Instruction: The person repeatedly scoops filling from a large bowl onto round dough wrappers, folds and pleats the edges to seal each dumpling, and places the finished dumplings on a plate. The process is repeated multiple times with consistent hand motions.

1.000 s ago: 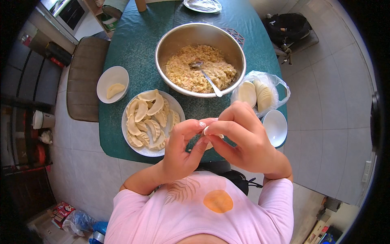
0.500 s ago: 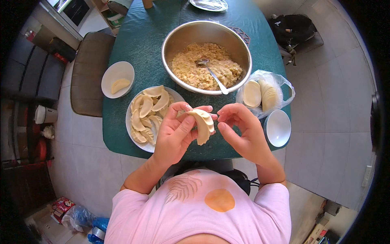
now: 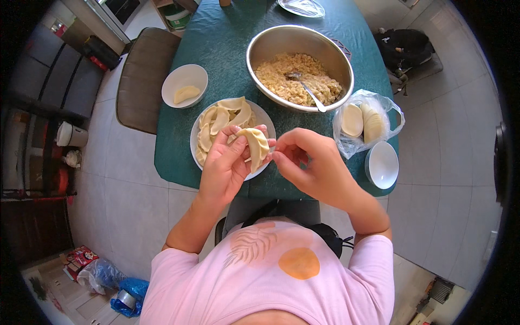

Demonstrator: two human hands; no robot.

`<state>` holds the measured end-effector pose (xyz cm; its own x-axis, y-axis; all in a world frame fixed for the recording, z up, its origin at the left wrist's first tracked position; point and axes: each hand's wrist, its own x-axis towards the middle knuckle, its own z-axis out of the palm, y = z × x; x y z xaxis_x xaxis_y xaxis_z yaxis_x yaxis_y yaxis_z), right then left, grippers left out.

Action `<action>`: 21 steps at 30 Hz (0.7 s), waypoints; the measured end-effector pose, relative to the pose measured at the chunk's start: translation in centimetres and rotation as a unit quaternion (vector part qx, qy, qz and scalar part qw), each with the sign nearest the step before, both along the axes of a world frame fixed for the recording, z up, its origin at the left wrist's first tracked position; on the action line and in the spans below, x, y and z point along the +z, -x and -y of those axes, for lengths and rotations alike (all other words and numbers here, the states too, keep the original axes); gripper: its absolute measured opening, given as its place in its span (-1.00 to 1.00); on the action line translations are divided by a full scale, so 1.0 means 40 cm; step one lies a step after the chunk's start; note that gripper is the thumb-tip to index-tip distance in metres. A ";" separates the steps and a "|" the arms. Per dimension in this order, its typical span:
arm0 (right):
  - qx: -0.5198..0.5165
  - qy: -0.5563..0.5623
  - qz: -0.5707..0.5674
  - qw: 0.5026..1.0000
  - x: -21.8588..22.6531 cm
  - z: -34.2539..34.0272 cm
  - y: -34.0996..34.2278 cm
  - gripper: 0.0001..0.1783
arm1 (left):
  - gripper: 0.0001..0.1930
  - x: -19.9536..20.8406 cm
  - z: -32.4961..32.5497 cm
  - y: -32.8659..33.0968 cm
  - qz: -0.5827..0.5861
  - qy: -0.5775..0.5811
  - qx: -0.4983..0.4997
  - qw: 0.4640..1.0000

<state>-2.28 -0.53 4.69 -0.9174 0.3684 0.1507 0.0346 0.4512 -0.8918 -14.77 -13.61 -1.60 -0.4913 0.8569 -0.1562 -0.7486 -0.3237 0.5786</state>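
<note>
The left hand (image 3: 225, 162) grips a dumpling (image 3: 255, 149) between thumb and fingers, its pleated edge curving up and to the right. The dumpling shows in front of the near right part of a white plate (image 3: 264, 115), which carries a heap of dumplings (image 3: 219, 120). The right hand (image 3: 317, 162) is just beside it, fingers bent and thumb brought near the forefinger – whether their tips meet, or touch the dumpling, I cannot tell.

The plate rests on a worktop (image 3: 227, 65) with a dark green cover. Beyond its left side stands a white bowl (image 3: 172, 81) with a single dumpling in it. Farther back, right of the plate, is a steel bowl (image 3: 303, 37) partly filled with pale, crumbly filling (image 3: 279, 70); a spoon (image 3: 310, 93) lies in it, its handle against the near right rim.

Right of the steel bowl sits a clear plastic bag (image 3: 345, 140) of round wrappers (image 3: 372, 124), some packed in a row. A second bowl (image 3: 383, 165), also white, is just below the bag, near the worktop's right edge – nothing shows inside it.
</note>
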 end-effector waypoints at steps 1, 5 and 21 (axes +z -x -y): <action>0.009 0.010 0.023 1.000 0.006 0.002 0.009 -0.85 | -0.83 -0.007 0.006 -0.003 -0.021 0.003 0.011 1.000; 0.069 -0.110 0.067 0.989 0.011 -0.003 0.032 -0.83 | -0.85 -0.013 0.026 -0.013 -0.097 -0.004 0.046 0.994; 0.073 -0.217 0.084 0.970 0.015 0.054 0.044 -0.79 | -0.86 -0.029 0.055 -0.048 -0.228 -0.038 0.131 0.964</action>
